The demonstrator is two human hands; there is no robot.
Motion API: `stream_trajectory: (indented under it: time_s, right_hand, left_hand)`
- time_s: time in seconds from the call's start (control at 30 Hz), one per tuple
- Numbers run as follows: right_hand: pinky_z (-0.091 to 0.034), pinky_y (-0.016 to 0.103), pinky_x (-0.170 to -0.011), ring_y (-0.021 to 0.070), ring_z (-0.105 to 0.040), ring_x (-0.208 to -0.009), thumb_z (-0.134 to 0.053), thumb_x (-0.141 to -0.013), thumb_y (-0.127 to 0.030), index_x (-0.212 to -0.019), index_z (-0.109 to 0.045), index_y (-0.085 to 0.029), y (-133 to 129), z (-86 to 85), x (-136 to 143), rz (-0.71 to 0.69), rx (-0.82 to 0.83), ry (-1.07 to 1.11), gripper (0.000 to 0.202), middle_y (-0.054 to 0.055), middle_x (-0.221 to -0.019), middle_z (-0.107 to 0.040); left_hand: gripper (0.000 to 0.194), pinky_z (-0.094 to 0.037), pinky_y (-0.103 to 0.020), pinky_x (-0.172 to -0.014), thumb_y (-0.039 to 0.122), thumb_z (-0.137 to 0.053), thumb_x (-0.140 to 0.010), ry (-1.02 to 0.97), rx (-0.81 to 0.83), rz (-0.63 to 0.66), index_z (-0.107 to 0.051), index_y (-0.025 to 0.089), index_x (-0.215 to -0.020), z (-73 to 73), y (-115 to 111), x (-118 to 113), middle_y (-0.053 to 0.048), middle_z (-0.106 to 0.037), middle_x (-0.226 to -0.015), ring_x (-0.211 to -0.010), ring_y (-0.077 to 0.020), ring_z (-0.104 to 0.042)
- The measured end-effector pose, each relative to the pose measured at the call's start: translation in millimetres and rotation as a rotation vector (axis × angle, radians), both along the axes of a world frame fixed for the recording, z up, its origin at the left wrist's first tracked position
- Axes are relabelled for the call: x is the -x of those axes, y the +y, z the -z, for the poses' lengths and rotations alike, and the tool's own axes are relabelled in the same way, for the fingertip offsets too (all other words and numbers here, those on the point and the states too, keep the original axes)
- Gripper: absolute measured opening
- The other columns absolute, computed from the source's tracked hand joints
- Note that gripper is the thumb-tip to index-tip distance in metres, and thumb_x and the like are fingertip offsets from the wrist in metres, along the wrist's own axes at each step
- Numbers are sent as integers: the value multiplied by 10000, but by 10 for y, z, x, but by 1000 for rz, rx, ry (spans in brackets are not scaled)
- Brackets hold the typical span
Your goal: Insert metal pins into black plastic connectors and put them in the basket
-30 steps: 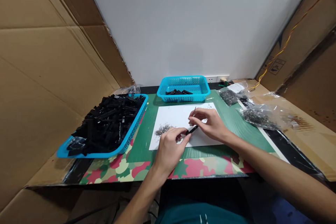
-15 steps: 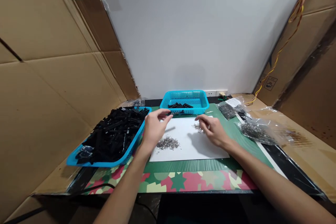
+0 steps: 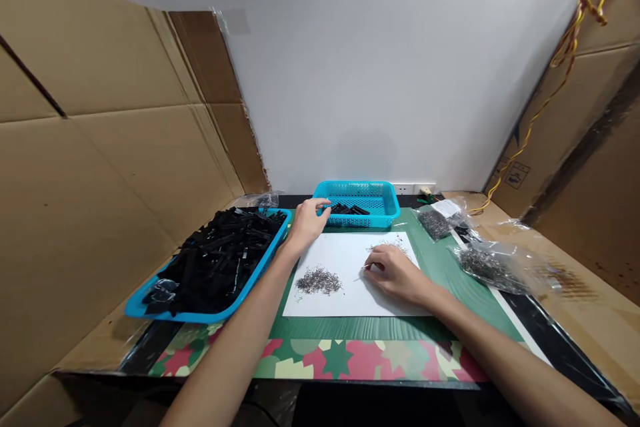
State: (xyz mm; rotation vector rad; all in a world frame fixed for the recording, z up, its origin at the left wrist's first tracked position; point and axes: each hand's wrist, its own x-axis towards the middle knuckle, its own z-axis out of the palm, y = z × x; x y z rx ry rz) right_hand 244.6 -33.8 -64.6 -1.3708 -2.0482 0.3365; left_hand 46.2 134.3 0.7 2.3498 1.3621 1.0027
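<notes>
My left hand (image 3: 310,220) is over the front left corner of the far blue basket (image 3: 390,219), fingers curved and thumb apart from them, with nothing visible in between. Several black plastic parts (image 3: 350,209) lie in that basket. Low over the white sheet (image 3: 345,253), my right hand (image 3: 393,272) has thumb and forefinger pinched together; what sits at their tips is too small to make out. Behind it is a thin scatter of tiny metal pieces (image 3: 399,245). A denser heap of tiny metal pieces (image 3: 319,280) lies on the sheet's left side.
A large blue basket (image 3: 240,300) heaped with black parts (image 3: 215,260) stands at the left. On the right lie two clear bags of small metal pieces (image 3: 434,223) (image 3: 487,263). Cardboard walls (image 3: 125,180) flank the table, and a twisted yellow wire (image 3: 527,120) hangs at right.
My left hand has moved away from me to the far basket's corner, and its fingers have spread. My right hand has drawn back from the scattered metal pieces, toward me and slightly left.
</notes>
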Motion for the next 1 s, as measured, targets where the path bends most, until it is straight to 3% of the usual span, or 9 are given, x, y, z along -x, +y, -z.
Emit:
stream_trajectory:
  time_s: [0.2,0.27,0.4,0.53,0.73,1.0]
  right_hand:
    - [-421,303,-733,201,-618,-802,-686,-972,-254,-934,-781,-180,-27,-3,347,-38,40,16,126,60,-847,-700]
    - [-424,299,-731,201,-630,-805,-690,-970,-256,-930,-772,-180,-8,27,434,-34,52,47,119,60,-851,-708]
    - [-412,281,-686,193,-635,-767,-720,-922,-186,-923,-744,-173,46,80,516,-28,87,101,27,49,-827,-725]
    - [-435,277,-703,196,-670,-788,-690,-926,-131,-929,-759,-162,72,62,502,-32,158,151,75,68,-906,-774]
    - [-459,288,-775,214,-696,-880,-613,-976,-125,-964,-777,-150,40,13,443,-27,168,181,166,93,-987,-787]
    - [-423,269,-701,179,-645,-774,-702,-907,-121,-925,-790,-161,59,13,343,-36,194,188,98,66,-919,-748]
  left_hand:
    - [248,-562,-365,-858,263,-586,-937,194,-78,-152,-815,211,-1017,-268,-323,753,-86,-821,-1019,-934,-288,-759]
    - [222,-519,-430,-919,270,-606,-919,294,-99,-229,-813,218,-981,-358,-416,1033,-103,-818,-1011,-977,-338,-746]
    - [153,-457,-473,-945,279,-653,-882,460,-104,-331,-792,216,-881,-428,-521,1404,-112,-813,-927,-954,-371,-734]
    - [138,-450,-430,-909,316,-690,-860,568,-68,-327,-782,218,-892,-387,-533,1500,-100,-819,-953,-954,-351,-732]
    - [229,-437,-448,-901,298,-606,-916,663,-55,-326,-772,169,-1008,-344,-545,1454,-147,-801,-1056,-1034,-384,-707]
    - [332,-464,-468,-912,299,-431,-1016,632,-157,-431,-717,180,-1136,-453,-571,1417,-173,-723,-1172,-1079,-376,-685]
